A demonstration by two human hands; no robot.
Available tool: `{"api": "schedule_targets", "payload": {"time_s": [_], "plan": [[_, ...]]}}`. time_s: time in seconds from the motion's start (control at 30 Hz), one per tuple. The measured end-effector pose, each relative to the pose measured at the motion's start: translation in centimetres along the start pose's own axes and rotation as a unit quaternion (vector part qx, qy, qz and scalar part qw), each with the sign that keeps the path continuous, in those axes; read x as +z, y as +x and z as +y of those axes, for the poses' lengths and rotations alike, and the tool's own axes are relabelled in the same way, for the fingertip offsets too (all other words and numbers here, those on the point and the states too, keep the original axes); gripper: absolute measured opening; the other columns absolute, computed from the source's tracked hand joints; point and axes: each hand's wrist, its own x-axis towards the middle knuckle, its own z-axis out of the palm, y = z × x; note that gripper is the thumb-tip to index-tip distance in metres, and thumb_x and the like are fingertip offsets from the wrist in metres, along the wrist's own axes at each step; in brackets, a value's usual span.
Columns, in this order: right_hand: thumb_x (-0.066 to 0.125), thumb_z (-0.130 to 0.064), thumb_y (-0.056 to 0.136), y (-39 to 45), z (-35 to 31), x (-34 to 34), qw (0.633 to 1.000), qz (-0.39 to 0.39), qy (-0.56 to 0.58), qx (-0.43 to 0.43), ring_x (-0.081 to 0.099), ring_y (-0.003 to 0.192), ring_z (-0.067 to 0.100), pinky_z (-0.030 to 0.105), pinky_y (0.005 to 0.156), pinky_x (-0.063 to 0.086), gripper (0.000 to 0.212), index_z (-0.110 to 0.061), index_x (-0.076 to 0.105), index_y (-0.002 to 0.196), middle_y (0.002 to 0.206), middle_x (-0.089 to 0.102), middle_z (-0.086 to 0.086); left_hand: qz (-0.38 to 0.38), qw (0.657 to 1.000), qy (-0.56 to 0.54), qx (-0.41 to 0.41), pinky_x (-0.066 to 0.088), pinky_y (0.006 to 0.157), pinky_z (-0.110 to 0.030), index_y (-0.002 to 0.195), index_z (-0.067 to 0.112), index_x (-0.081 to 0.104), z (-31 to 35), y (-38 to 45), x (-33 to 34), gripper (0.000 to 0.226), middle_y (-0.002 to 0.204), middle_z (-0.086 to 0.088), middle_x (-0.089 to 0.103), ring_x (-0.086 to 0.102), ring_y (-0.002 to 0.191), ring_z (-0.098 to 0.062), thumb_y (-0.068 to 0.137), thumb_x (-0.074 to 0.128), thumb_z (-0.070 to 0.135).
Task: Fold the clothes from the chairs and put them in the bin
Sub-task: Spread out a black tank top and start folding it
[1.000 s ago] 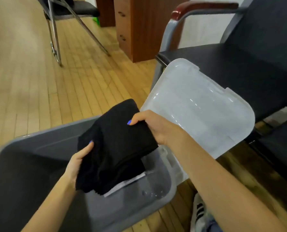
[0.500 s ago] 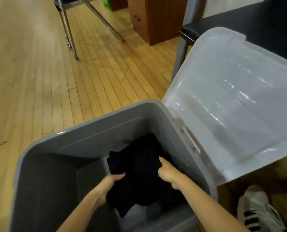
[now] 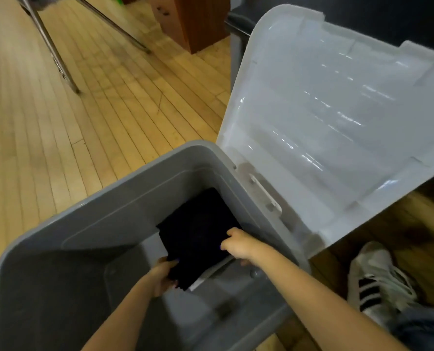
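A view from above, looking down into a deep grey plastic bin (image 3: pixel 124 198) that stands on a pale wooden plank floor (image 3: pixel 59 138). Both of the person's bare forearms reach down into the bin from the near edge of the picture. Between the hands is a folded black garment (image 3: pixel 198 234), low inside the bin and close to its right wall; whether it already rests on the bottom cannot be told, because the inside is dark.

The left hand (image 3: pixel 161 276) grips the near left corner of the garment, with the fingers curled around its edge and a blue-painted nail just visible. The right hand (image 3: pixel 238 245) holds the garment's right edge, thumb on top and the fingers tucked underneath. A thin white strip, perhaps a label, shows under the near edge of the cloth.

The bin's clear, milky lid (image 3: pixel 337 117) is hinged open and leans away to the far right, against a dark chair (image 3: pixel 362 19). Far left, the metal legs of a second chair (image 3: pixel 51 46) stand on the floor, with a reddish-brown wooden cabinet (image 3: pixel 193 19) beyond them. At the near right is a white sneaker with black stripes (image 3: pixel 372 282).
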Motion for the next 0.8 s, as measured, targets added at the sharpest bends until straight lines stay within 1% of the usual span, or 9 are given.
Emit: {"api": "schedule_targets", "payload": {"time_s": [0.1,0.17,0.23,0.27,0.33,0.47,0.63,0.73,0.8], "plan": [[0.043,-0.020,0.101,-3.4,-1.7,-1.3,0.997,-0.048,0.054,-0.036,0.051,0.121,0.030,0.038,0.095,0.047,0.054,-0.013,0.023,0.150,0.141,0.043,0.015,0.014,1.000,0.015,0.003,0.029,0.031,-0.017,0.100,-0.001,0.049,-0.6,-0.8,0.2,0.014,0.063,-0.009,0.040,0.035,0.036,-0.013,0.103,0.038,0.007],[0.042,-0.021,0.102,-6.0,-2.5,-2.7,0.992,-0.080,0.085,-0.054,0.050,0.124,0.032,0.043,0.100,0.047,0.051,-0.011,0.026,0.149,0.141,0.045,0.017,0.024,0.993,0.114,0.000,0.032,0.038,-0.021,0.113,-0.002,0.047,-0.8,-1.5,0.1,0.018,0.071,-0.013,0.047,0.039,0.042,-0.016,0.102,0.043,0.012],[0.043,-0.022,0.102,-8.9,-2.9,-4.8,0.987,-0.092,0.100,-0.083,0.051,0.123,0.034,0.046,0.099,0.048,0.046,-0.010,0.033,0.145,0.138,0.049,0.019,0.053,0.962,0.267,0.009,0.048,0.064,-0.034,0.143,0.004,0.027,-0.9,-1.8,-0.3,0.052,0.113,-0.022,0.051,0.056,0.078,-0.030,0.099,0.050,0.018],[0.044,-0.022,0.102,-10.4,-2.9,-6.1,0.985,-0.095,0.108,-0.098,0.053,0.121,0.034,0.046,0.098,0.049,0.044,-0.010,0.035,0.144,0.135,0.051,0.018,0.093,0.924,0.369,0.044,0.047,0.086,-0.042,0.150,0.006,0.014,-0.4,-2.2,-0.2,0.069,0.136,-0.024,0.039,0.052,0.107,-0.039,0.096,0.053,0.022],[0.049,-0.023,0.100,-13.4,-2.3,-8.9,0.978,-0.099,0.145,-0.113,0.059,0.112,0.033,0.045,0.092,0.053,0.042,-0.011,0.041,0.140,0.124,0.058,0.017,0.183,0.829,0.488,0.201,0.035,0.105,-0.049,0.152,0.009,0.013,1.4,-4.6,1.2,0.074,0.148,-0.021,0.029,0.036,0.131,-0.043,0.094,0.055,0.027],[0.054,-0.024,0.096,-20.1,0.6,-14.5,0.977,-0.023,0.187,-0.102,0.066,0.093,0.029,0.041,0.083,0.058,0.035,-0.011,0.053,0.129,0.113,0.065,0.017,0.225,0.724,0.408,0.508,0.034,0.103,-0.052,0.144,0.010,0.039,6.8,-13.0,7.4,0.059,0.139,-0.014,0.047,0.041,0.129,-0.037,0.091,0.061,0.018],[0.052,-0.026,0.097,-30.8,6.3,-19.0,0.986,0.138,0.067,-0.066,0.065,0.101,0.019,0.035,0.093,0.053,0.029,-0.023,0.055,0.125,0.114,0.065,0.007,0.053,0.570,0.314,0.757,0.033,0.104,-0.043,0.134,0.018,0.045,10.9,-23.6,19.6,0.050,0.133,-0.008,0.055,0.038,0.133,-0.033,0.088,0.046,0.039],[0.051,-0.025,0.098,-38.3,11.9,-20.4,0.969,0.225,0.083,-0.065,0.065,0.103,0.015,0.031,0.094,0.053,0.022,-0.030,0.057,0.118,0.112,0.066,0.002,-0.105,0.543,0.241,0.798,0.021,0.108,-0.019,0.132,0.029,0.043,11.3,-31.8,28.1,0.049,0.133,0.003,0.050,0.031,0.134,-0.013,0.085,0.047,0.042],[0.052,-0.024,0.098,-43.0,16.2,-20.4,0.946,0.296,0.116,-0.062,0.066,0.100,0.013,0.028,0.090,0.054,0.018,-0.033,0.058,0.112,0.110,0.067,0.001,-0.205,0.538,0.233,0.784,0.027,0.107,-0.021,0.131,0.037,0.041,11.1,-36.8,32.9,0.049,0.131,0.014,0.046,0.033,0.128,0.000,0.083,0.049,0.045]]}}
